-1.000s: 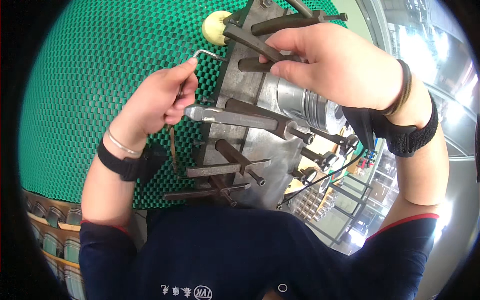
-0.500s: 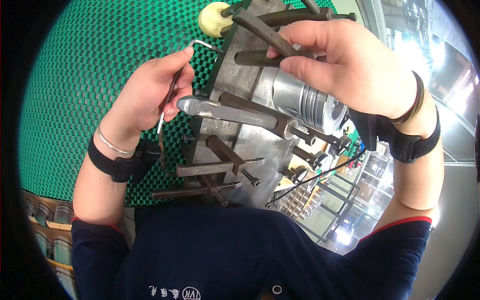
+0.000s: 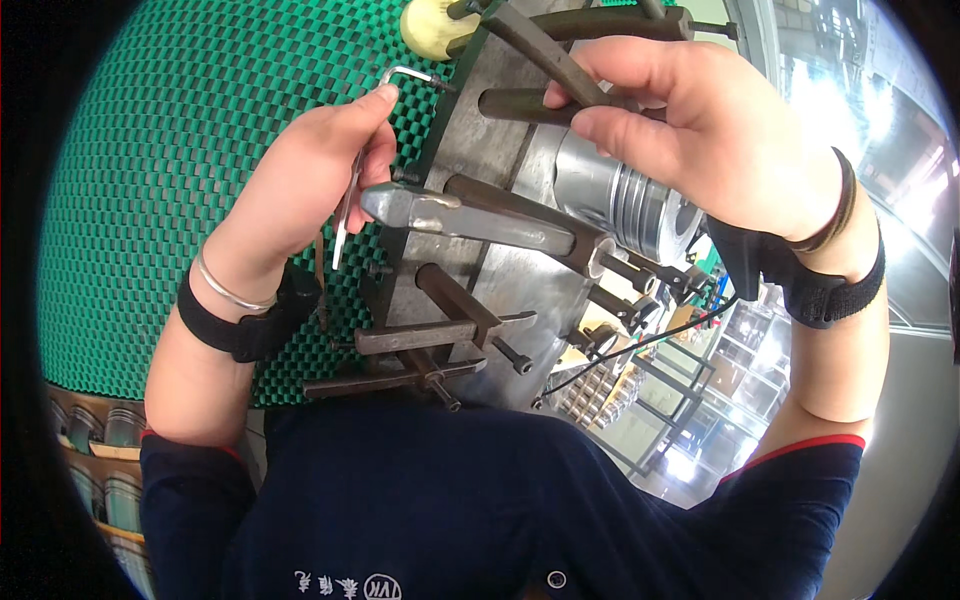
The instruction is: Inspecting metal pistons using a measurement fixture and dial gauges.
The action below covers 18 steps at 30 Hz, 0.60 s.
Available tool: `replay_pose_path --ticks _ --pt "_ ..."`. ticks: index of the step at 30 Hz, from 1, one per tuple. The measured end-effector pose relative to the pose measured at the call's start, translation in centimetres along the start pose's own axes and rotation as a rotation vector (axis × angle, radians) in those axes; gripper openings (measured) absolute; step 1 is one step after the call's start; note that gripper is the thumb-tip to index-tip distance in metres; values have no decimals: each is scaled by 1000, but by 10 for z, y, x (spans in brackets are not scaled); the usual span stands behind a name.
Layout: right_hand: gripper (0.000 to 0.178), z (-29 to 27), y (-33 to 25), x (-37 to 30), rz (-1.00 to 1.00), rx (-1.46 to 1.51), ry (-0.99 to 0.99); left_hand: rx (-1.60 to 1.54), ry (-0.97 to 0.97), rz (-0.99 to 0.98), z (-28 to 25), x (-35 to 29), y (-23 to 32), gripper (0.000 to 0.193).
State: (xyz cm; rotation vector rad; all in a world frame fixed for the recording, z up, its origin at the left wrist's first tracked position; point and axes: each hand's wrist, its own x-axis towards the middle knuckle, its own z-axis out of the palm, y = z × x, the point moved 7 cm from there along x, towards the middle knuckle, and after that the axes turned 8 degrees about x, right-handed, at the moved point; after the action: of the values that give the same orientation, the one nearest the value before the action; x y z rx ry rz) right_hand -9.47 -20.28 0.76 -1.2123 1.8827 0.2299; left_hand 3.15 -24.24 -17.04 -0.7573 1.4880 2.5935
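Between thumb and curled fingers, my left hand (image 3: 320,165) grips a thin L-shaped hex key (image 3: 409,72). Its short end meets a small dark bolt (image 3: 441,85) at the left edge of a grey metal block (image 3: 452,145). The key's straight end sticks out below the fingers. My right hand (image 3: 700,125) is closed on a dark metal clamp bar (image 3: 540,48) over the block's upper part; the bar's lower end is hidden by the fingers. Just below that hand, a shiny ringed piston (image 3: 628,195) lies on its side at the block.
Several more clamp bars and posts, including a large worn bar (image 3: 470,218) and a lower bar (image 3: 415,337), stick out from the block. A pale yellow round object (image 3: 425,30) lies at the far end. Green woven matting (image 3: 200,110) covers the left. A black cable (image 3: 650,345) runs at right.
The hex key's straight end has swung slightly rightward with my left hand, its short end staying at the bolt. My right hand keeps hold of the clamp bar. The view has shifted a little.
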Motion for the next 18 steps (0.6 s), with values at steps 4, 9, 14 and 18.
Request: replay_pose_path --ticks 4,9,14,18 --pt "21 -1 -2 -2 -101 119 34 213 79 11 -5 10 -11 52" --pt "20 -1 -4 -1 -91 96 26 870 456 585 -13 15 1 44" --pt "20 -2 -7 0 -110 56 43 1152 589 620 -19 33 4 31" --pt "20 -2 -2 -1 -88 101 50 875 436 664 -17 30 4 18"
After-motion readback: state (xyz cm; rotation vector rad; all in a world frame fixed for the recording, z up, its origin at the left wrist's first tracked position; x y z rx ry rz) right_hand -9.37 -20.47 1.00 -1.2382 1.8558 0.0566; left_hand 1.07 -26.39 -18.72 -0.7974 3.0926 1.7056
